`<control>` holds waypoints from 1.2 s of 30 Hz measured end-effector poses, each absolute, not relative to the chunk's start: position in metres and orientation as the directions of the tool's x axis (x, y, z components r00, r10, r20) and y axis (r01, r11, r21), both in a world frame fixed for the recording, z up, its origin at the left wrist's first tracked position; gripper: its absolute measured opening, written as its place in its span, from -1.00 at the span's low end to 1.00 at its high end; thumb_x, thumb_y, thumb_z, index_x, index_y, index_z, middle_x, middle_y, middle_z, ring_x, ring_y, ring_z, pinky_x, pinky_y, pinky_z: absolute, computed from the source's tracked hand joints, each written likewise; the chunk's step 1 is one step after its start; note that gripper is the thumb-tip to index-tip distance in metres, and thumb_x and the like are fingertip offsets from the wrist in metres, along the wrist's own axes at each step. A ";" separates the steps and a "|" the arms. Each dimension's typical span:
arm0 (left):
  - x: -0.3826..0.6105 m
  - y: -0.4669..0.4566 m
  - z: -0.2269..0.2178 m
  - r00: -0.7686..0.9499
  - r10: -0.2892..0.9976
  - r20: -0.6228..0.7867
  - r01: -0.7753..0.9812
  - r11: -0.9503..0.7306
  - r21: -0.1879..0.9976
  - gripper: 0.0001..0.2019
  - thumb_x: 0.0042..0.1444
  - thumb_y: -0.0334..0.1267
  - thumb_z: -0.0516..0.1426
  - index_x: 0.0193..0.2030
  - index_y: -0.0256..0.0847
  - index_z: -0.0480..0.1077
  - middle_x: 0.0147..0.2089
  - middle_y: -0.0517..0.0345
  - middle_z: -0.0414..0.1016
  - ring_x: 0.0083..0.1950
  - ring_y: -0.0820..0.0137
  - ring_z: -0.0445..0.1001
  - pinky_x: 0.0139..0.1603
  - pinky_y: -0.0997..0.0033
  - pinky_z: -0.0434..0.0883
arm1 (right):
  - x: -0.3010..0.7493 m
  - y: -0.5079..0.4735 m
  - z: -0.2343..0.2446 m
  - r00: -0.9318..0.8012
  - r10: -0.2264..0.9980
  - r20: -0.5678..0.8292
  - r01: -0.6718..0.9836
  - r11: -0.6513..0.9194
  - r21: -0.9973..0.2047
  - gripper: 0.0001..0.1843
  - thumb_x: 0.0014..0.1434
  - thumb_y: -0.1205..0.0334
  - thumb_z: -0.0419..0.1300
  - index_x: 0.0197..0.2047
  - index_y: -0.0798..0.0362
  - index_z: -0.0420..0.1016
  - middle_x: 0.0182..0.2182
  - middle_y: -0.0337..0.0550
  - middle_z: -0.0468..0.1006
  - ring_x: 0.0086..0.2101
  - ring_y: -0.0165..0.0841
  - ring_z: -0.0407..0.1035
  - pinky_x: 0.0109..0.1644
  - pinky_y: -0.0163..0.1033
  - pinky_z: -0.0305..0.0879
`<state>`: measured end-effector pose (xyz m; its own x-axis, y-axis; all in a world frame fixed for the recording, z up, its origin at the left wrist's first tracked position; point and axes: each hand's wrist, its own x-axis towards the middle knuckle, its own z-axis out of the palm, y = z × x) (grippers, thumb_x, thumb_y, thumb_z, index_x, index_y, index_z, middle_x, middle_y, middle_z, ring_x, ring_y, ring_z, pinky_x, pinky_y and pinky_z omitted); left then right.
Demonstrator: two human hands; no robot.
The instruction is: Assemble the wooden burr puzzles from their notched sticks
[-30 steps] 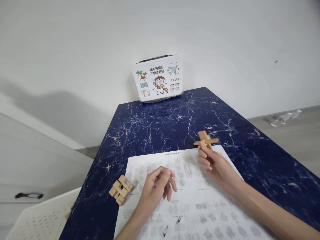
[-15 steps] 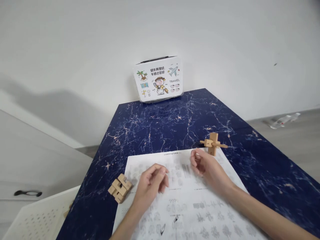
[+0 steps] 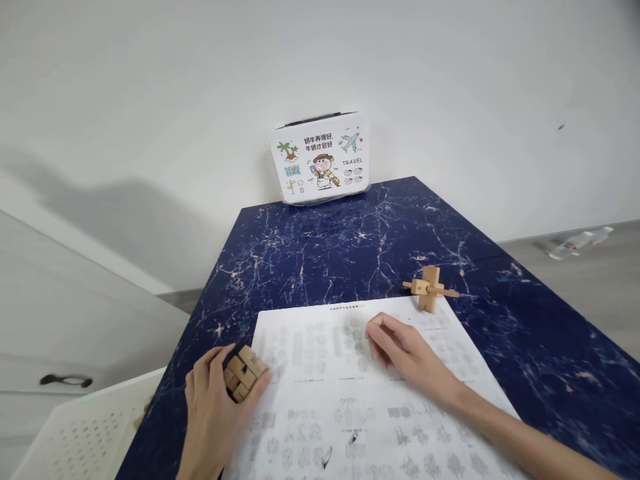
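Note:
At the left edge of the printed sheet (image 3: 320,393), my left hand (image 3: 213,393) is closed around a wooden interlocking block puzzle (image 3: 246,369). Its thumb lies along the puzzle's near right side and its fingers on the far left. The puzzle rests partly on the paper and partly on the table. My right hand (image 3: 400,347) hovers over or rests on the sheet with curled fingers, and nothing shows in it. Just beyond it, at the paper's top right corner, stands a cross-shaped wooden puzzle (image 3: 429,288), untouched.
A blue marble-patterned table (image 3: 330,253) lies under everything. At its far end a white cartoon-printed case (image 3: 323,160) leans against the wall. A white perforated basket (image 3: 85,433) is below left, near a drawer handle (image 3: 66,381). Clear plastic bottles (image 3: 575,245) lie on the floor at right.
My left hand has moved left from over the sheet onto the block puzzle and closed around it. My right hand has shifted slightly left and nearer, away from the cross-shaped puzzle.

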<state>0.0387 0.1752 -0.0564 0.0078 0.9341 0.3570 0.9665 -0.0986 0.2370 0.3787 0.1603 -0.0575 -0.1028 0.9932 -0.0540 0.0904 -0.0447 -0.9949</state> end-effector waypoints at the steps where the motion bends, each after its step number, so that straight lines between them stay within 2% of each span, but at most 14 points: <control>1: 0.036 0.175 -0.058 0.013 0.941 0.339 0.972 -0.091 0.215 -0.22 0.11 0.33 0.15 0.25 -0.27 0.33 0.22 -0.22 0.35 0.24 -0.19 0.33 0.29 -0.32 0.29 | 0.378 0.160 -0.058 -0.107 0.993 -0.051 0.098 -0.041 -0.994 -0.55 0.48 -0.12 0.03 -0.38 -0.04 0.29 -0.52 -0.27 0.35 -0.49 -0.34 0.23 -0.35 -0.19 0.15; 5: 0.030 0.176 -0.059 0.027 0.955 0.296 0.967 -0.100 0.234 -0.31 0.12 0.30 0.18 0.19 -0.21 0.39 0.16 -0.14 0.44 0.15 -0.10 0.42 0.24 -0.20 0.36 | 0.377 0.159 -0.058 -0.125 0.991 -0.040 0.121 -0.025 -0.992 -0.57 0.49 -0.10 0.02 -0.37 -0.04 0.28 -0.52 -0.27 0.36 -0.50 -0.35 0.25 -0.35 -0.19 0.17; 10: 0.029 0.179 -0.056 0.074 0.944 0.323 0.950 -0.165 0.265 -0.41 0.12 0.26 0.23 0.11 -0.14 0.44 0.08 -0.04 0.49 0.08 -0.03 0.46 0.14 -0.05 0.46 | 0.377 0.159 -0.059 -0.144 0.989 -0.032 0.130 -0.013 -0.991 -0.59 0.49 -0.09 0.02 -0.35 -0.04 0.28 -0.52 -0.27 0.38 -0.50 -0.35 0.28 -0.36 -0.20 0.18; 15: 0.059 0.177 -0.050 0.258 0.892 0.371 0.876 -0.378 0.299 -0.50 0.15 0.07 0.31 0.15 -0.09 0.41 0.11 0.01 0.48 0.10 0.04 0.46 0.16 0.02 0.47 | 0.376 0.159 -0.063 -0.148 0.989 -0.014 0.148 0.008 -0.989 -0.63 0.48 -0.03 0.04 -0.35 -0.05 0.30 -0.53 -0.28 0.39 -0.50 -0.34 0.29 -0.37 -0.21 0.19; 20: 0.112 0.179 -0.039 0.438 0.866 0.242 0.751 -0.500 0.430 -0.46 0.12 -0.07 0.39 0.21 -0.03 0.38 0.16 0.03 0.44 0.16 0.07 0.45 0.18 0.04 0.47 | 0.377 0.159 -0.065 -0.150 0.989 0.003 0.172 0.029 -0.985 -0.65 0.48 0.01 0.05 -0.34 -0.04 0.32 -0.54 -0.28 0.39 -0.52 -0.35 0.28 -0.38 -0.22 0.16; 24: 0.146 0.188 -0.037 0.537 0.830 0.151 0.666 -0.526 0.529 -0.42 0.03 -0.11 0.45 0.16 -0.06 0.40 0.10 0.05 0.46 0.14 0.08 0.42 0.14 0.07 0.48 | 0.377 0.160 -0.066 -0.151 0.988 0.023 0.197 0.053 -0.979 -0.65 0.49 -0.01 0.03 -0.31 -0.04 0.33 -0.54 -0.28 0.39 -0.51 -0.34 0.27 -0.38 -0.21 0.15; 29: 0.164 0.200 -0.047 0.606 0.788 0.105 0.595 -0.537 0.598 -0.45 0.01 -0.18 0.45 0.12 -0.10 0.40 0.08 0.05 0.44 0.14 0.10 0.40 0.15 0.07 0.46 | 0.377 0.159 -0.066 -0.134 0.988 0.078 0.299 0.115 -0.947 -0.70 0.49 0.03 0.03 -0.27 -0.04 0.36 -0.49 -0.26 0.41 -0.48 -0.33 0.26 -0.38 -0.21 0.16; 31: 0.163 0.204 -0.050 0.613 0.785 0.088 0.576 -0.521 0.630 -0.39 0.01 -0.17 0.45 0.18 -0.08 0.37 0.13 0.03 0.41 0.18 0.09 0.39 0.18 0.05 0.45 | 0.378 0.159 -0.066 -0.136 0.981 0.136 0.341 0.175 -0.924 -0.82 0.46 0.10 0.09 -0.20 -0.04 0.38 -0.40 -0.22 0.47 -0.40 -0.30 0.34 -0.32 -0.19 0.26; 33: 0.157 0.208 -0.051 0.621 0.782 0.053 0.565 -0.494 0.660 -0.26 -0.04 -0.15 0.48 0.26 -0.04 0.31 0.21 0.00 0.34 0.23 0.07 0.37 0.22 0.03 0.45 | 0.379 0.159 -0.067 -0.163 0.962 0.218 0.380 0.265 -0.886 -0.94 0.39 0.20 0.17 -0.08 -0.07 0.39 -0.20 -0.14 0.52 -0.20 -0.22 0.43 -0.13 -0.13 0.38; 36: 0.144 0.214 -0.048 0.644 0.765 0.003 0.576 -0.488 0.656 -0.11 -0.16 -0.14 0.53 0.31 -0.01 0.27 0.27 0.00 0.27 0.27 0.03 0.36 0.24 0.00 0.45 | 0.380 0.159 -0.069 -0.242 0.927 0.288 0.424 0.367 -0.828 -0.56 0.26 0.26 0.31 0.16 -0.11 0.32 0.10 -0.03 0.42 0.11 -0.11 0.34 0.18 0.01 0.37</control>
<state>0.1441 0.2142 -0.0482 0.6442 0.7649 0.0033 0.5759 -0.4879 0.6560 0.3797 0.1592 -0.0687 -0.2416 0.9268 0.2875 0.4238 0.3673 -0.8279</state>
